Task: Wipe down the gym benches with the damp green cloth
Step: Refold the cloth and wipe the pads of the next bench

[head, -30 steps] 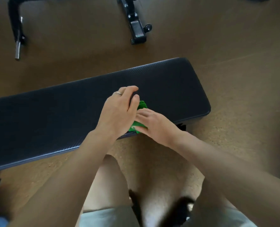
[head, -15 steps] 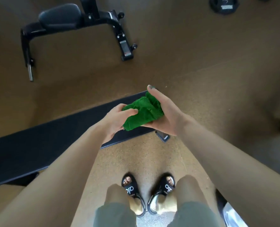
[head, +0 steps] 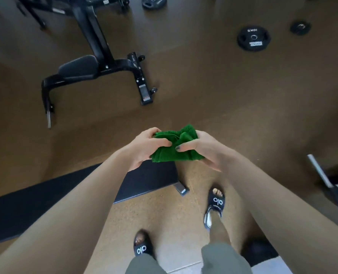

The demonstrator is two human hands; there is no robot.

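Both hands hold the bunched green cloth (head: 176, 145) in the air at the centre of the head view. My left hand (head: 144, 147) grips its left side and my right hand (head: 205, 149) grips its right side. Below them lies the flat black gym bench (head: 35, 206), running from the lower left to just under my hands; my left forearm hides part of it. A second black bench (head: 79, 70) with a padded seat and metal frame stands on the floor at the upper left.
Black weight plates lie on the brown floor: a 10 kg one (head: 253, 38) at upper right, a small one (head: 300, 27) beside it, another (head: 154, 1) at top. A metal bar (head: 326, 184) sits at the right edge. My sandalled feet (head: 214, 206) stand below.
The cloth came up off the bench into both hands. I have stood up and stepped back, so the view rose and the bench slid down and left; my right foot has moved forward.
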